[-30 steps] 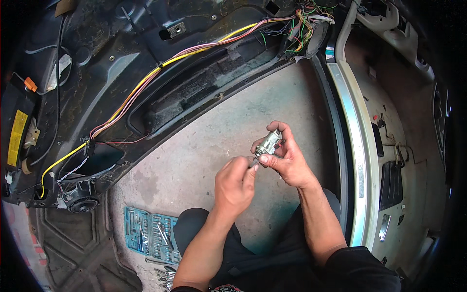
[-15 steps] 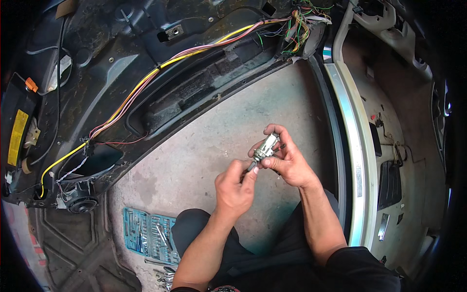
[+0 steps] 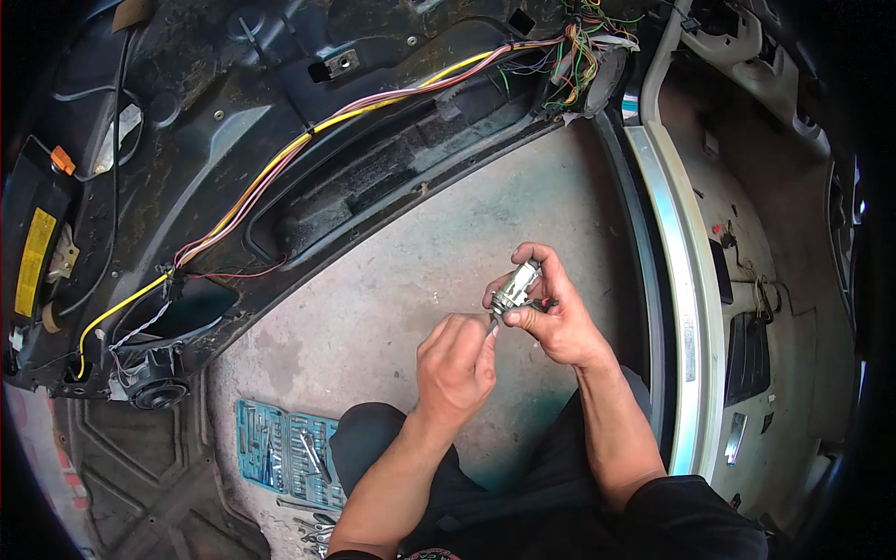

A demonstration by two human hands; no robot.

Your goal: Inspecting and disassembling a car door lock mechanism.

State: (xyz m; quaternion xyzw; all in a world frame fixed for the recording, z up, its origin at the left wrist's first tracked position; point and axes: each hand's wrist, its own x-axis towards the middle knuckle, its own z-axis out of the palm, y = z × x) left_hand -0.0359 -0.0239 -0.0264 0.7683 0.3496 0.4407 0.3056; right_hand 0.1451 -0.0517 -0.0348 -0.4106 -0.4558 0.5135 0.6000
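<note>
My right hand (image 3: 558,322) grips a small silvery metal lock cylinder (image 3: 516,287), tilted with its far end up and to the right. Its fingers curl around the far side and the thumb presses near the lower end. At that lower end my left hand (image 3: 455,362) pinches a dark, narrow piece (image 3: 494,323) that looks like a key; most of it is hidden by the fingers. A small dark part with a reddish tip (image 3: 549,304) sticks out beside the cylinder, over my right palm. Both hands are above the concrete floor, in front of my knees.
A stripped car door (image 3: 205,140) with a yellow and pink wiring harness (image 3: 308,135) spans the left and top. The door sill (image 3: 686,327) runs along the right. An open blue socket set (image 3: 285,453) and loose tools (image 3: 320,532) lie by my left knee.
My left hand has rolled over, its knuckles now turned more upward, still pinching the dark piece. The cylinder has shifted slightly to the right and a reddish tip beside it has come into sight.
</note>
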